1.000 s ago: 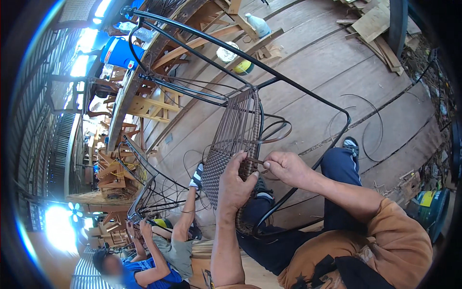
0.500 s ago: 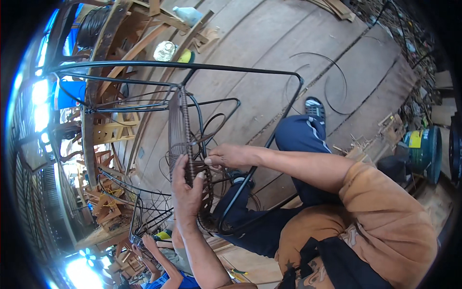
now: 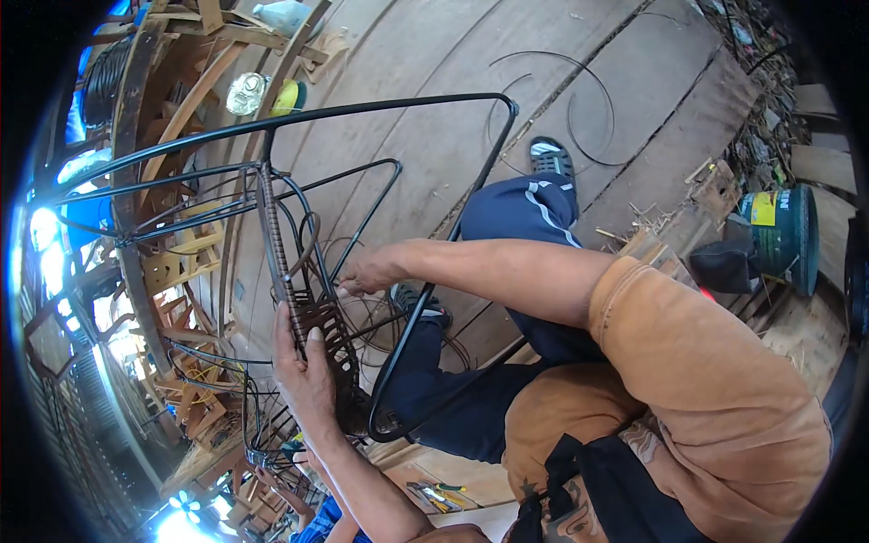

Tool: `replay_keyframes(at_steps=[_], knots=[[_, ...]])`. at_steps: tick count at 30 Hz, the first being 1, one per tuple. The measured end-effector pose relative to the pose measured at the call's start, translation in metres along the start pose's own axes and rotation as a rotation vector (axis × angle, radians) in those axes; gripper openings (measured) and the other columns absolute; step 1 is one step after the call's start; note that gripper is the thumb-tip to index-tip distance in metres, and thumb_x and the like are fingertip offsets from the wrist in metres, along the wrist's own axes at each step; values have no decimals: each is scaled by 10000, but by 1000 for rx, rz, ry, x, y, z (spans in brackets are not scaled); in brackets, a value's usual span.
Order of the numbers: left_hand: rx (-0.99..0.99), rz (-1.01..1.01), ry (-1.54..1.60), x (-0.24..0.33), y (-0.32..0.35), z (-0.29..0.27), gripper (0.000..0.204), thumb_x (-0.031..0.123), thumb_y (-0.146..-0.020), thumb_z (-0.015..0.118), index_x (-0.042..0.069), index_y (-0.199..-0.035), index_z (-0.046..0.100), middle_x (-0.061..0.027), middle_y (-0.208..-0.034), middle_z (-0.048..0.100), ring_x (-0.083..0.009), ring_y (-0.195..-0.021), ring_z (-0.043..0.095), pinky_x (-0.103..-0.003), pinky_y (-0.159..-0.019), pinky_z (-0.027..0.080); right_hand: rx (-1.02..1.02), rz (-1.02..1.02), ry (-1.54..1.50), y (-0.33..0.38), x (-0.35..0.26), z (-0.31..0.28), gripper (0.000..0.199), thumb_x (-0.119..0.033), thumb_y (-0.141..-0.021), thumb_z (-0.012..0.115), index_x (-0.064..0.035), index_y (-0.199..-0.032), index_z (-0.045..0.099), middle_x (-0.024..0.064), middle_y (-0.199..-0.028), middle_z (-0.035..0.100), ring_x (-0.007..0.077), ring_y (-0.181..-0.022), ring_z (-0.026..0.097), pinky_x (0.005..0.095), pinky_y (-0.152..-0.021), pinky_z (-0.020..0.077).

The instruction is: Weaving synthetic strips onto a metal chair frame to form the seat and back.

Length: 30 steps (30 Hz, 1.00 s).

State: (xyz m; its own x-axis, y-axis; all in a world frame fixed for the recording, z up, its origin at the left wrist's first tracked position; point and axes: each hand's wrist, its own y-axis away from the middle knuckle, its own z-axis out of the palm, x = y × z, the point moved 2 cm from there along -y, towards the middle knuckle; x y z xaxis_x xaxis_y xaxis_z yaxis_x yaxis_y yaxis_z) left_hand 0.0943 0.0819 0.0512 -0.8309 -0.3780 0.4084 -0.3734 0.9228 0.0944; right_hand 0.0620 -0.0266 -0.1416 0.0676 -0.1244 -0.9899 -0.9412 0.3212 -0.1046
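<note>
**Weaving a panel on a black metal frame**

At the far left we see stacked wooden furniture parts [image 3: 172,262] and more wire frames [image 3: 262,425] lying beyond our work, with another person's blue sleeve [image 3: 317,523] low in the picture near the bottom edge.

Next comes our left hand [image 3: 303,376], raised with its back toward us. Its fingers are pressed flat against the dark woven panel [image 3: 317,330], the thumb lying along the panel's near edge; the hand steadies the weave rather than closing around it. The panel runs down a bar of the black metal frame [image 3: 398,104], which stands tilted on the plank floor [image 3: 434,54] and curves around our knees.

Just right of the panel, our right hand [image 3: 367,270] reaches across from the right. Its fingertips are pinched together on a thin dark strand [image 3: 308,244] that loops up beside the panel. The two hands are near each other, with the weave between them.

Further right are our blue trouser leg [image 3: 516,213] and a sandal [image 3: 550,158] on the planks, with loose curls of wire [image 3: 579,90] lying beyond. At the far right stands a dark green bucket [image 3: 783,235] beside scrap wood [image 3: 706,195].
</note>
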Motion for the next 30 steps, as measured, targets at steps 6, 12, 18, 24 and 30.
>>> replay_keyframes(at_steps=[6, 12, 18, 24, 30], knots=[[378, 87, -178, 48, 66, 6, 317, 122, -879, 528, -46, -1147, 517, -209, -1152, 541, -326, -1041, 547, -377, -860, 438, 35, -51, 121, -5, 17, 2, 379, -370, -926, 450, -15, -905, 584, 181, -796, 600, 352, -762, 563, 435, -677, 421], [-616, -210, 827, 25, 155, 101, 192, 133, -846, 531, -28, -903, 617, -100, -807, 607, -176, -776, 596, -281, -716, 472, -9, 33, 197, -6, 24, 0, 382, -368, -928, 447, -21, -941, 605, 197, -848, 608, 379, -830, 573, 438, -728, 439], [88, -399, 728, 23, 95, 160, 271, 81, -916, 436, -20, -1160, 496, -104, -1011, 585, -146, -873, 546, -283, -772, 446, 69, -53, 209, -11, 14, 4, 419, -411, -896, 481, -25, -860, 640, 212, -805, 621, 379, -778, 589, 457, -686, 452], [-535, -97, 600, 34, 119, 121, 263, 91, -877, 499, -9, -1116, 546, -144, -1071, 588, -243, -1015, 559, -329, -876, 429, -11, 119, 250, -4, 11, 5, 404, -403, -905, 493, -20, -913, 622, 193, -842, 620, 373, -827, 579, 431, -724, 446], [-264, -429, 1822, -103, 242, 86, 277, 126, -865, 522, -15, -1101, 557, -155, -1129, 579, -245, -1034, 566, -347, -896, 462, -13, 126, 286, 0, 13, -2, 420, -421, -907, 486, -24, -920, 621, 197, -865, 626, 374, -846, 588, 430, -735, 452]])
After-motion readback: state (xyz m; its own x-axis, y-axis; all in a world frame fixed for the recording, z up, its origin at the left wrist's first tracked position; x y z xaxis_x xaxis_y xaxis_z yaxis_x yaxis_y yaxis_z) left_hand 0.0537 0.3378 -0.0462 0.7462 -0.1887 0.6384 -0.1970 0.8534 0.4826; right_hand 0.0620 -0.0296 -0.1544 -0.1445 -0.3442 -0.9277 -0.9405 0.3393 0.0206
